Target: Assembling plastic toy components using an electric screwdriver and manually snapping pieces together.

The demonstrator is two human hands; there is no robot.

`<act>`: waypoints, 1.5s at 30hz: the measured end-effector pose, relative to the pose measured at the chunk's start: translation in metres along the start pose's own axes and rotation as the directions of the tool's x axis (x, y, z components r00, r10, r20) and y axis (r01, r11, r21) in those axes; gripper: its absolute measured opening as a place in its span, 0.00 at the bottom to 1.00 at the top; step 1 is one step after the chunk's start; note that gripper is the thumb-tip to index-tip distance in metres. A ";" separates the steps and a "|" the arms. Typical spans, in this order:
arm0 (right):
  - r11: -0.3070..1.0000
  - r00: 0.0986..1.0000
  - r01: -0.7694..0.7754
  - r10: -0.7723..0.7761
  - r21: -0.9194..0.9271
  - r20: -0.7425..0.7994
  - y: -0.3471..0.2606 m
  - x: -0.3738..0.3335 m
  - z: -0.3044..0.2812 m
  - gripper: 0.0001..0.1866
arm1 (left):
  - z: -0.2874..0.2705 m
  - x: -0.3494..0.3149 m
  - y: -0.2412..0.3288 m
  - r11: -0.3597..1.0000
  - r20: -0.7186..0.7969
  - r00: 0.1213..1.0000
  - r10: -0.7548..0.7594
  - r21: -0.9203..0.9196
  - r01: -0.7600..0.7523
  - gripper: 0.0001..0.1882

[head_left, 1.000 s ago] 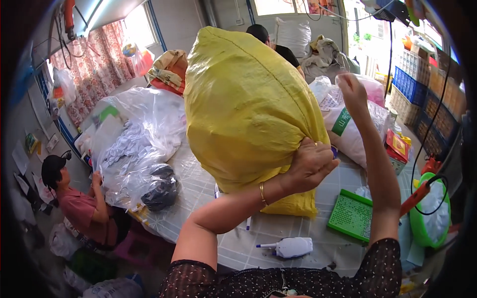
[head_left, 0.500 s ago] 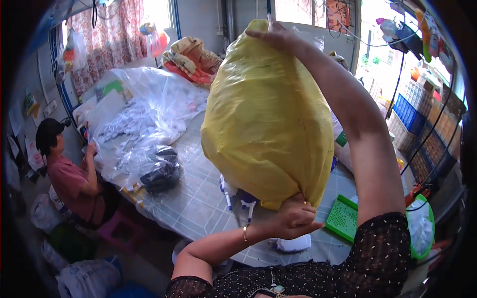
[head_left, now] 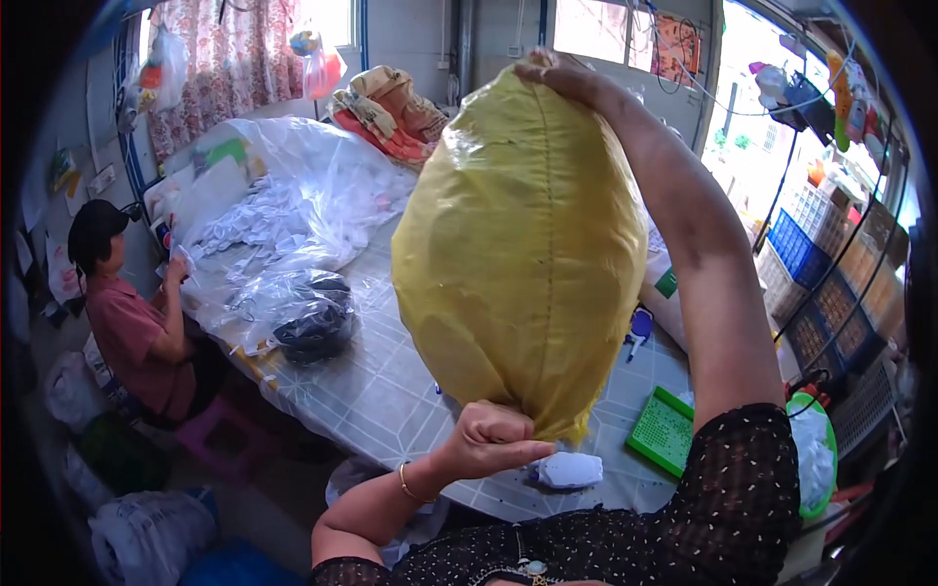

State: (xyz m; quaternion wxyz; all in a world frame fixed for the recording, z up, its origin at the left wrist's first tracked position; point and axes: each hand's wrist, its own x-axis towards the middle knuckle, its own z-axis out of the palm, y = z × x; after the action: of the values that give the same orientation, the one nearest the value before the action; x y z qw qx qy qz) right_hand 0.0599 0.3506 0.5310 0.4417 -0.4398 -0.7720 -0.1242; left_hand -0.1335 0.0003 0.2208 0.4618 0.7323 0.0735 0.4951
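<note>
A large, bulging yellow sack [head_left: 523, 254] hangs upright in front of me above the table, a stitched seam running down its near side. Up at its top end, my right hand [head_left: 562, 78] grips the bunched material; the fingertips are partly hidden. My left hand [head_left: 493, 438], with a gold bangle at the wrist, is closed on the gathered bottom end of the sack. Just below the sack, a small white bundle [head_left: 570, 470] lies on the table [head_left: 376, 391]. To the right of it is a shallow green perforated tray [head_left: 662, 432].
Clear plastic sheeting [head_left: 313, 176] over white pieces and a black bag [head_left: 315, 332] cover the table's left part. A person [head_left: 137, 313] in a pink shirt sits at the left edge. Stacked crates [head_left: 803, 234] and a green basin [head_left: 813, 454] stand at the right.
The sack has turned, bringing its seam to the middle of the near side. My left hand has shifted left and slightly down with the bottom end. A purple-and-white item now shows right of the sack.
</note>
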 end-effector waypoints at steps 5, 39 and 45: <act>0.955 0.965 -0.160 0.098 0.249 0.245 0.026 -0.006 -0.023 0.21 | 0.003 -0.024 0.002 0.949 -0.318 0.947 -0.035 0.288 0.131 0.09; 0.829 0.613 0.558 -0.435 0.029 0.659 -0.095 -0.162 -0.073 0.29 | -0.148 0.136 0.092 0.533 -0.257 0.950 0.177 0.836 0.128 0.22; 0.734 0.641 0.659 -0.661 0.162 0.389 -0.082 -0.179 -0.070 0.15 | -0.132 0.138 0.094 0.133 -0.092 0.995 0.039 0.987 0.086 0.19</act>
State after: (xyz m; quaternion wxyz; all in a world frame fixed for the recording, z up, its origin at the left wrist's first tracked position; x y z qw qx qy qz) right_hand 0.0754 0.1603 0.4456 0.1892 -0.1428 -0.9553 -0.1767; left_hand -0.2022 0.1053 0.3933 -0.1307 0.8294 0.4144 0.3511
